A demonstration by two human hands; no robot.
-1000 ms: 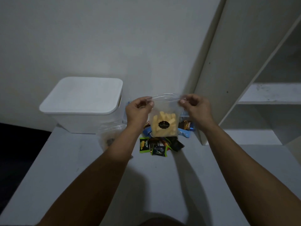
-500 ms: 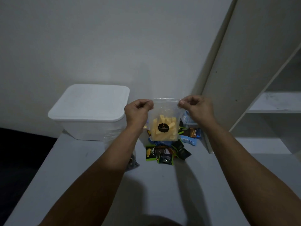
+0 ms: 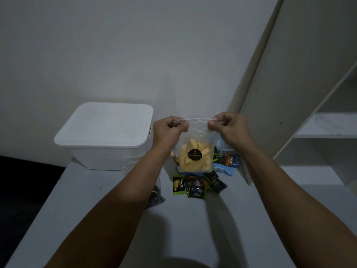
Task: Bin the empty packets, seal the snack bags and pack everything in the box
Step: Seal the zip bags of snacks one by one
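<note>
A clear zip bag of yellow snack sticks [image 3: 196, 151] with a round black label hangs in the air above the table. My left hand [image 3: 170, 130] pinches its top left corner and my right hand [image 3: 229, 128] pinches its top right corner, the top edge stretched flat between them. Beneath it lies a pile of small snack packets [image 3: 195, 185], green, black, brown and blue. A second clear bag with dark contents [image 3: 154, 196] lies under my left forearm, mostly hidden. The white box [image 3: 104, 136] with its lid on stands at the back left.
The grey table [image 3: 183, 219] runs toward me; its left edge drops into dark floor. A white shelf unit [image 3: 289, 113] stands at the right, its side panel close to the packets. A plain wall is behind.
The bag's mouth, bowed open a second ago, is now pulled flat and straight between my hands. My hands sit slightly lower in view as the camera tilted up.
</note>
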